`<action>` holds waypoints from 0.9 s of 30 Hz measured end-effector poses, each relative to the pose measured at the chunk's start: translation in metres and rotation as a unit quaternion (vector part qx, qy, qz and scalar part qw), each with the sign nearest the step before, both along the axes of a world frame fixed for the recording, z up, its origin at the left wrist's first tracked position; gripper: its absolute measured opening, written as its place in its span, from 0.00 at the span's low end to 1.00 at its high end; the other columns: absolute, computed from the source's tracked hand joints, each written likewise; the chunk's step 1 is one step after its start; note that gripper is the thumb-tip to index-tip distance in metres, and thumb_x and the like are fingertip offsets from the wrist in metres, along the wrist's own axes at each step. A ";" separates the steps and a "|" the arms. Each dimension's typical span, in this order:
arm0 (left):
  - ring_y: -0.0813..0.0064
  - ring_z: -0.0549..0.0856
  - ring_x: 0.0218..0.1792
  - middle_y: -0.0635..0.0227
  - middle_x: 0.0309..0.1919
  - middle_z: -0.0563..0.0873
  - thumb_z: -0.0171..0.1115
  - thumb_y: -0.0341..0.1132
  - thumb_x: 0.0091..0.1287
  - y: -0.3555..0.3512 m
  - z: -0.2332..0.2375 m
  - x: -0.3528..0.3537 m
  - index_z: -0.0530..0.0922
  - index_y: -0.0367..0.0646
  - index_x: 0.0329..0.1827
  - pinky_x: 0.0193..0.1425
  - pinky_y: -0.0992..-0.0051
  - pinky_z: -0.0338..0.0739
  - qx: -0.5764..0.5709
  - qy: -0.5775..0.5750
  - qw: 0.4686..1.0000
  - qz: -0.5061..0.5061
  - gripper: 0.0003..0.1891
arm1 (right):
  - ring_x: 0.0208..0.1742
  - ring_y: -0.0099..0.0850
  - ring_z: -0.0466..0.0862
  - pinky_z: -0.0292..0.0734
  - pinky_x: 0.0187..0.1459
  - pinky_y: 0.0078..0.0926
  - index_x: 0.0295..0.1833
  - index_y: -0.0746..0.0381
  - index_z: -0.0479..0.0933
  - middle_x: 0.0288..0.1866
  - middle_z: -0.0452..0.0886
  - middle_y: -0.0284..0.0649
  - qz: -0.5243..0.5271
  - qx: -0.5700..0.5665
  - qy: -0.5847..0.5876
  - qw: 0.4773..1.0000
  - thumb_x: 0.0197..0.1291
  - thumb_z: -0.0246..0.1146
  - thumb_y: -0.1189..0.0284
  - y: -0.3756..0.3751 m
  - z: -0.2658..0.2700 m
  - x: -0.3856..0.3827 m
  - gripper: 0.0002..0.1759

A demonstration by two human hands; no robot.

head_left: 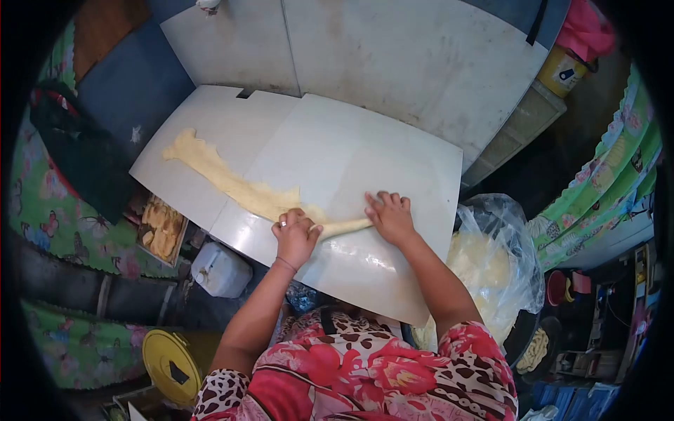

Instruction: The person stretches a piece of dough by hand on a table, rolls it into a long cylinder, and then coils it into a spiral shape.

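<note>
A long sheet of pale yellow dough [235, 184] lies slantwise across the white work surface. Its right part is rolled into a thin rope [344, 227]. My left hand [296, 240], with a ring on one finger, has its fingers curled over the dough where sheet and roll meet. At the right end of the rope, my right hand [391, 217] rests on the surface. Its fingers are spread a little past the dough, and the rope's tip touches its thumb side.
The white work surface [393, 161] meets upright white panels at the back. To the right is a clear plastic bag [495, 245] with pale dough inside. On the left are a tray of bread [161, 228], a white jug [221, 270] and a yellow bucket [168, 365].
</note>
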State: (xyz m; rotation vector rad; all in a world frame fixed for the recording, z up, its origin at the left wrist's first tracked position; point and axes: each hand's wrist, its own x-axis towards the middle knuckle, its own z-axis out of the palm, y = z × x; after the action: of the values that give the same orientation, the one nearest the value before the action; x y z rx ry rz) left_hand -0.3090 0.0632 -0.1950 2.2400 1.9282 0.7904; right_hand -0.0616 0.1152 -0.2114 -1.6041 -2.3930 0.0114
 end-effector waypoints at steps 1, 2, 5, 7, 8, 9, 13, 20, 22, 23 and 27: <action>0.61 0.72 0.54 0.66 0.46 0.79 0.66 0.39 0.58 0.000 0.000 0.003 0.82 0.46 0.43 0.57 0.61 0.61 0.002 -0.001 1.000 0.000 0.12 | 0.59 0.38 0.72 0.60 0.62 0.39 0.68 0.52 0.71 0.57 0.77 0.41 -0.039 0.090 0.020 0.995 0.68 0.52 0.52 0.008 -0.005 0.000 0.27; 0.62 0.72 0.54 0.66 0.46 0.79 0.66 0.39 0.58 0.002 0.000 0.007 0.82 0.46 0.44 0.58 0.60 0.60 0.060 0.011 0.998 0.002 0.13 | 0.61 0.38 0.72 0.61 0.62 0.40 0.68 0.53 0.71 0.61 0.75 0.40 -0.050 0.138 0.001 0.989 0.67 0.54 0.55 0.014 -0.011 -0.004 0.26; 0.65 0.74 0.53 0.69 0.48 0.78 0.66 0.40 0.57 0.011 -0.012 0.001 0.80 0.47 0.53 0.57 0.60 0.61 0.073 0.044 0.993 -0.080 0.20 | 0.62 0.38 0.71 0.61 0.63 0.39 0.68 0.55 0.70 0.62 0.74 0.41 0.114 0.057 0.088 0.988 0.67 0.55 0.55 0.000 0.006 -0.027 0.28; 0.66 0.75 0.52 0.70 0.43 0.80 0.67 0.41 0.57 -0.007 0.004 0.005 0.80 0.49 0.53 0.57 0.60 0.62 0.057 0.074 0.983 -0.156 0.20 | 0.60 0.36 0.72 0.63 0.61 0.38 0.68 0.50 0.71 0.53 0.77 0.38 0.183 0.032 0.077 0.980 0.64 0.57 0.54 -0.029 0.000 -0.038 0.27; 0.65 0.75 0.51 0.70 0.42 0.80 0.67 0.42 0.58 -0.006 -0.003 -0.002 0.80 0.50 0.53 0.56 0.59 0.61 0.062 0.094 0.982 -0.153 0.19 | 0.60 0.36 0.72 0.62 0.62 0.40 0.68 0.49 0.71 0.53 0.76 0.38 0.140 -0.020 0.051 0.989 0.65 0.56 0.54 -0.029 0.002 -0.036 0.27; 0.65 0.75 0.51 0.70 0.42 0.80 0.67 0.42 0.58 -0.002 -0.007 -0.009 0.80 0.50 0.53 0.56 0.59 0.61 0.060 0.094 0.982 -0.154 0.19 | 0.60 0.36 0.72 0.61 0.63 0.42 0.69 0.48 0.71 0.52 0.76 0.37 0.097 -0.070 0.023 0.993 0.66 0.55 0.54 -0.023 0.006 -0.031 0.26; 0.62 0.74 0.50 0.69 0.38 0.81 0.66 0.41 0.58 0.014 -0.007 -0.012 0.82 0.49 0.41 0.55 0.57 0.59 -0.005 0.013 0.999 -0.038 0.11 | 0.60 0.36 0.72 0.59 0.64 0.47 0.69 0.49 0.70 0.53 0.76 0.37 -0.013 -0.017 0.028 0.999 0.68 0.52 0.54 0.018 0.000 -0.030 0.26; 0.65 0.75 0.50 0.71 0.43 0.79 0.67 0.41 0.58 0.012 -0.009 -0.015 0.81 0.50 0.46 0.54 0.60 0.62 0.059 0.101 0.988 -0.098 0.14 | 0.57 0.35 0.72 0.62 0.60 0.50 0.69 0.50 0.70 0.49 0.77 0.36 0.237 -0.030 0.118 0.964 0.70 0.50 0.54 -0.002 -0.004 -0.062 0.26; 0.66 0.75 0.50 0.72 0.42 0.80 0.68 0.43 0.57 0.005 -0.012 -0.024 0.81 0.51 0.48 0.55 0.59 0.61 0.096 0.093 0.983 -0.123 0.16 | 0.53 0.36 0.73 0.64 0.56 0.44 0.69 0.48 0.70 0.48 0.76 0.36 0.170 -0.001 0.071 0.983 0.69 0.52 0.56 -0.006 -0.002 -0.051 0.25; 0.66 0.75 0.50 0.72 0.42 0.80 0.68 0.43 0.57 0.005 -0.012 -0.030 0.81 0.51 0.48 0.55 0.59 0.61 0.094 0.092 0.984 -0.119 0.16 | 0.53 0.36 0.73 0.64 0.56 0.44 0.69 0.48 0.70 0.48 0.76 0.36 0.174 -0.004 0.070 0.982 0.69 0.52 0.56 0.000 0.001 -0.048 0.25; 0.63 0.74 0.51 0.72 0.39 0.80 0.68 0.41 0.57 0.024 -0.005 -0.037 0.82 0.49 0.45 0.58 0.56 0.56 0.008 0.009 1.000 -0.002 0.14 | 0.53 0.38 0.72 0.63 0.56 0.38 0.69 0.48 0.71 0.50 0.75 0.38 -0.033 -0.017 0.024 0.999 0.68 0.54 0.62 0.037 0.018 -0.059 0.24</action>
State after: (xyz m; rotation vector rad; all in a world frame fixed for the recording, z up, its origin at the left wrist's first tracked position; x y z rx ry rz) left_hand -0.3464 0.0876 -0.2004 2.2665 1.9322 0.7897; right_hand -0.1202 0.1520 -0.1929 -1.6768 -2.3152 0.0781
